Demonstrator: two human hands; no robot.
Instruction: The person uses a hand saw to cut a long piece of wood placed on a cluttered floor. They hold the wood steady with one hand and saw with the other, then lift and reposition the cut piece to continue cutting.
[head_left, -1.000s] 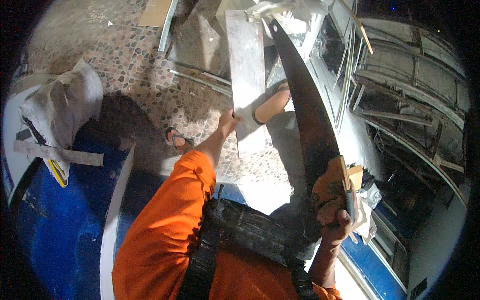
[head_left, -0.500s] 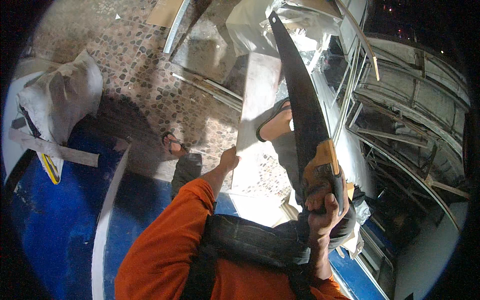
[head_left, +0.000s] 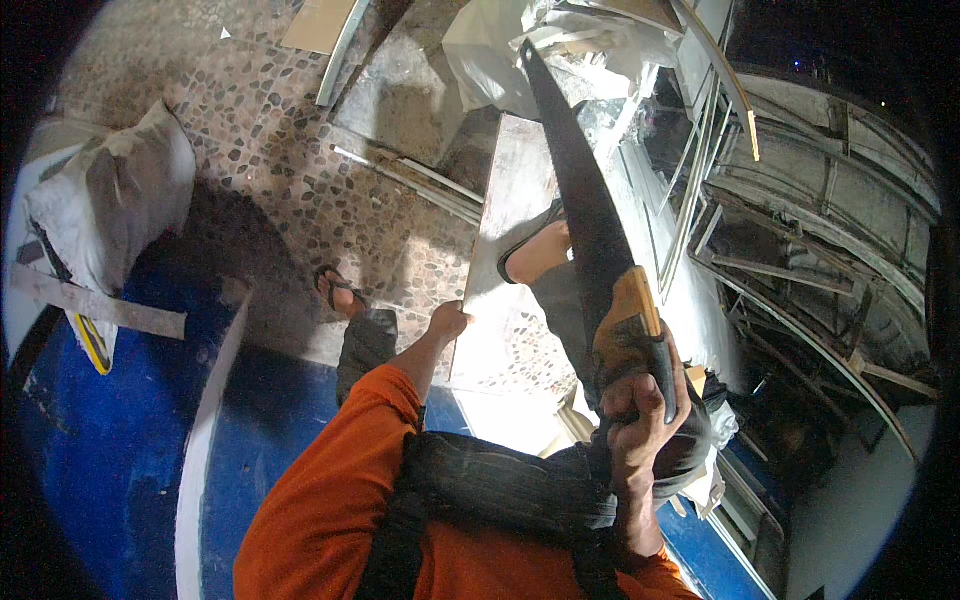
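Gripping a saw [head_left: 582,190] by its handle [head_left: 630,310], the right hand [head_left: 642,410] holds it pointing forward. The left hand [head_left: 449,320] clasps the edge of a pale board [head_left: 515,170], left of the saw.

We count two bare hands [head_left: 449,320] [head_left: 645,408], one long, dark-bladed, wooden-handled handsaw [head_left: 592,210], one flat, pale, rectangular board [head_left: 514,180], two dark-trousered legs [head_left: 367,350] [head_left: 558,320], two dark-sandalled feet [head_left: 342,297] [head_left: 537,254] and one crumpled, whitish sack [head_left: 135,195].
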